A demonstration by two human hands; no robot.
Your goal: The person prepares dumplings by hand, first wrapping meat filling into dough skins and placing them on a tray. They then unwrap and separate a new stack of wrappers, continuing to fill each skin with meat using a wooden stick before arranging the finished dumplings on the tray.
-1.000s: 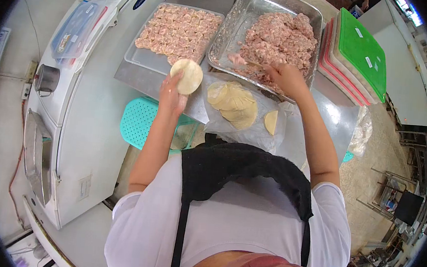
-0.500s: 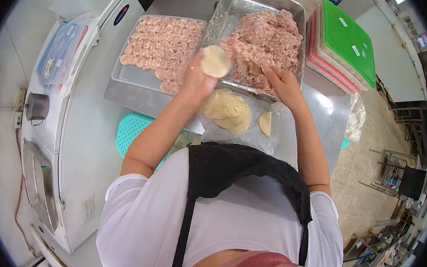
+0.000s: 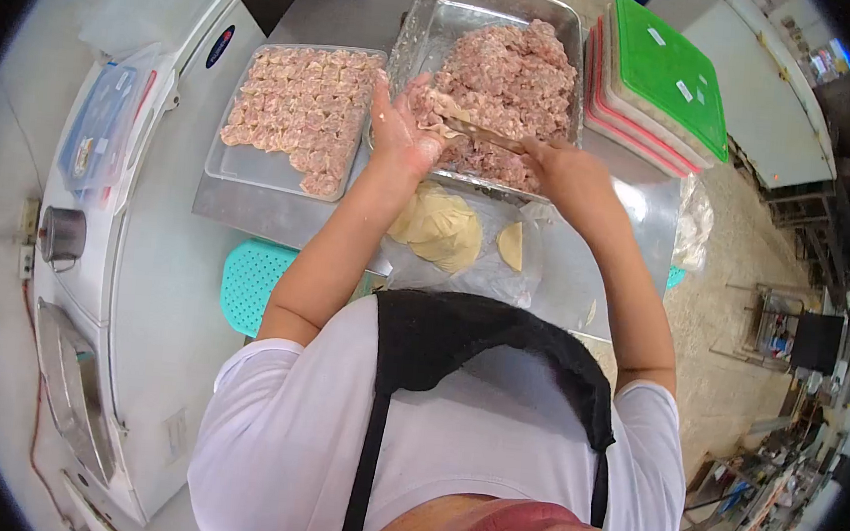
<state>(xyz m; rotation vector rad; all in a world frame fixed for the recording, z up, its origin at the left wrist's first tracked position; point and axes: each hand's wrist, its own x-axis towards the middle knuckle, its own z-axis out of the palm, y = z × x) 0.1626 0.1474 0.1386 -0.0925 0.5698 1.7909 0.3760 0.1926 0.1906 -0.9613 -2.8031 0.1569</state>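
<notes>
Head view: a round, pale dough wrapper lies in the cupped left hand, over the near edge of the metal pan of coarse pink minced filling. The left grip is half curled, with the fingers raised around the wrapper. The right hand has its grip closed on a thin flat spatula, whose tip touches the wrapper. Below the hands, a stack of wrappers rests on clear plastic on the steel surface. To the left, a tray carries rows of folded dumplings.
</notes>
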